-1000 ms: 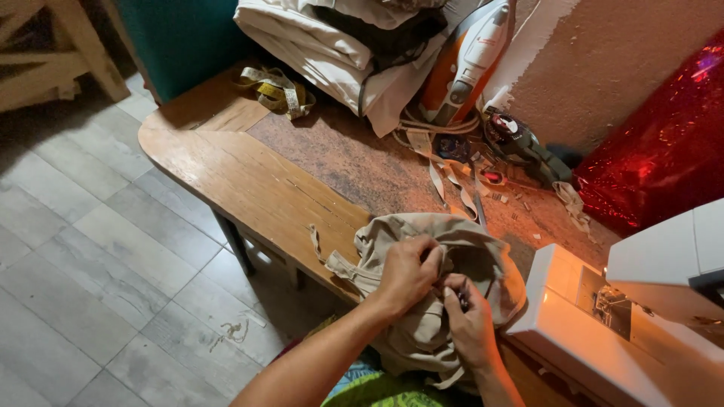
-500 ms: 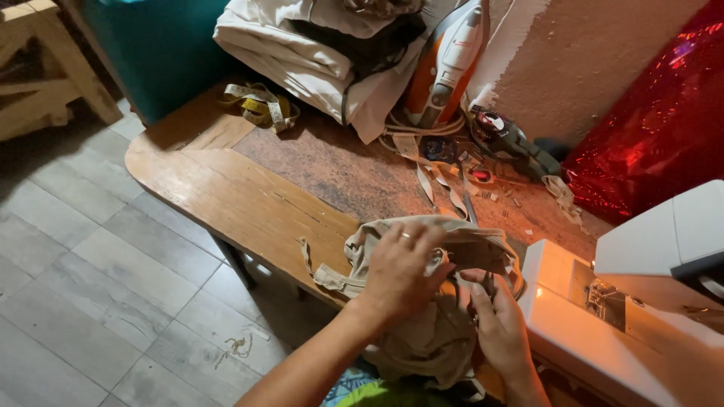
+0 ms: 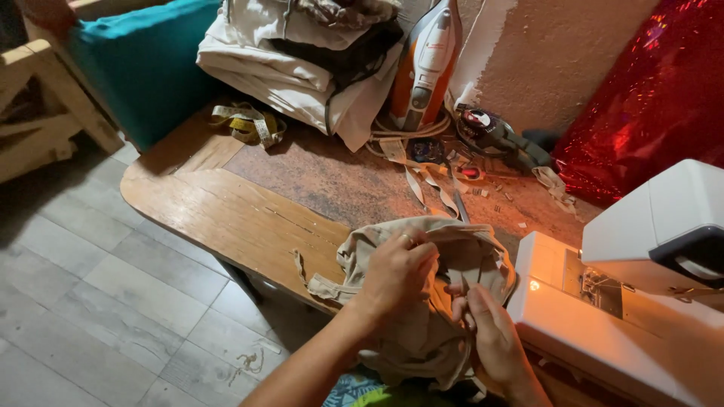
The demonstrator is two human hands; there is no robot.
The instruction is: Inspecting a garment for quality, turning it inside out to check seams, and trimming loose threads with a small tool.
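A crumpled beige garment (image 3: 422,332) lies over the near edge of the wooden table (image 3: 226,218). My left hand (image 3: 396,271), a ring on one finger, grips a fold of the cloth near its top. My right hand (image 3: 494,339) pinches the fabric's edge just right of it, close to the white sewing machine (image 3: 641,286), whose lamp glows orange.
Behind, an orange-and-white iron (image 3: 426,64) stands upright beside a stack of folded cloth (image 3: 294,60). A yellow tape measure (image 3: 245,124), fabric strips (image 3: 426,181) and small scraps lie on the table. Red glittery material (image 3: 648,105) is at the right, a teal cushion (image 3: 139,68) at the left.
Both hands have shifted on the garment, the left sliding up onto its top fold and the right moving lower right. The view has tilted, showing more of the table's far side.
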